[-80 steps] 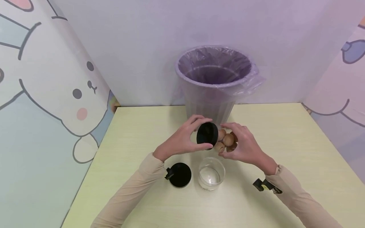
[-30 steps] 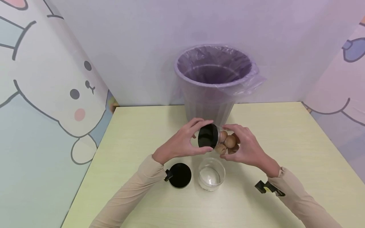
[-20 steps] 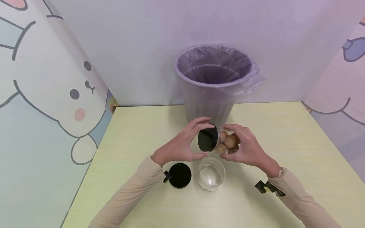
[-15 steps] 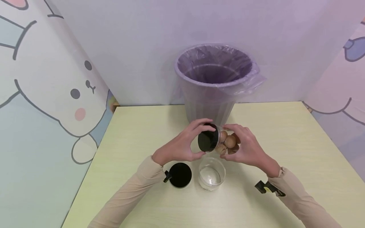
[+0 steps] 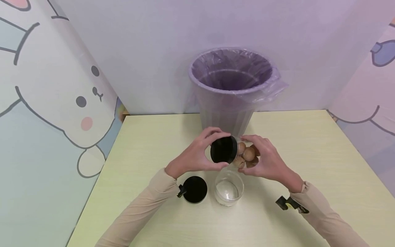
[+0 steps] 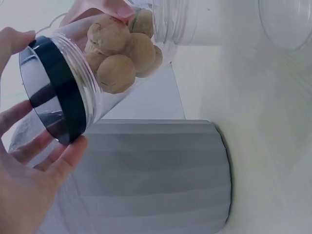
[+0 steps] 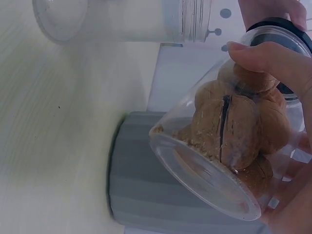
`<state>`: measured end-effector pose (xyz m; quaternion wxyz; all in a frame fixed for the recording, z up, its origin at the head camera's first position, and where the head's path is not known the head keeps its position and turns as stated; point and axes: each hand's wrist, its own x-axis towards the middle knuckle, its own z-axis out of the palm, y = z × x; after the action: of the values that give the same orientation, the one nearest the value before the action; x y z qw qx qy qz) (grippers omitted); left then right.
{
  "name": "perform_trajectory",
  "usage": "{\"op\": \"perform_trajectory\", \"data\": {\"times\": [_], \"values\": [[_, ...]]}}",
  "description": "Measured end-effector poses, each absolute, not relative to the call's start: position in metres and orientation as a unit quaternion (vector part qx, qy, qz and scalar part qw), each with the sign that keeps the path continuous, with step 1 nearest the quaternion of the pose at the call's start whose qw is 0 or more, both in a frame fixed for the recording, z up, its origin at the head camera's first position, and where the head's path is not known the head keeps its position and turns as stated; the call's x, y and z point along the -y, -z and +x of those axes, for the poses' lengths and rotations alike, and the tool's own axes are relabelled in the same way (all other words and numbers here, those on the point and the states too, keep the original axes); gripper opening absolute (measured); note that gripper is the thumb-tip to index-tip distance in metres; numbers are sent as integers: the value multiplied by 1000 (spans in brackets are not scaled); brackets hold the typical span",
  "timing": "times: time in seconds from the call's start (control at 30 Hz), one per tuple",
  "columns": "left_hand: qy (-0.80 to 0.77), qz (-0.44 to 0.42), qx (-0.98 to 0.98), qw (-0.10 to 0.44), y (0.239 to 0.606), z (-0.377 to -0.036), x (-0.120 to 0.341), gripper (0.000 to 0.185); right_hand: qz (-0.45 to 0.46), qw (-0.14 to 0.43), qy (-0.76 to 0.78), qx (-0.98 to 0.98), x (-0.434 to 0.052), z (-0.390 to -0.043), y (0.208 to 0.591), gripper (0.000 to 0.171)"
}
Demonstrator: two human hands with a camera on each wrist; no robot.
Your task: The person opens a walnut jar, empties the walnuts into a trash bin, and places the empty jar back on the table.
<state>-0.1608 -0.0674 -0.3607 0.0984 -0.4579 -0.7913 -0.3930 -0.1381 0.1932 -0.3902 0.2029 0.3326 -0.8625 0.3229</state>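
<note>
Shifted slightly toward 9 o'clock since half a second ago: black lid [image 5: 223, 150], pinched at its rim by left hand [image 5: 193, 155]. Gripped sideways above worktop [image 5: 148, 144] by right hand [image 5: 266, 158]: clear jar [image 5: 245, 153] of walnuts [image 5: 248, 153], far side hidden behind fingers.
</note>
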Motion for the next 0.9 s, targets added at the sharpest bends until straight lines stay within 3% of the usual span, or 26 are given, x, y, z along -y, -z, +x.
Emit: {"op": "perform_trajectory", "data": {"times": [0.9], "values": [[409,-381,823,99,367,-158,93,67,309,197,-358,859,-199,-136,387,95]]}}
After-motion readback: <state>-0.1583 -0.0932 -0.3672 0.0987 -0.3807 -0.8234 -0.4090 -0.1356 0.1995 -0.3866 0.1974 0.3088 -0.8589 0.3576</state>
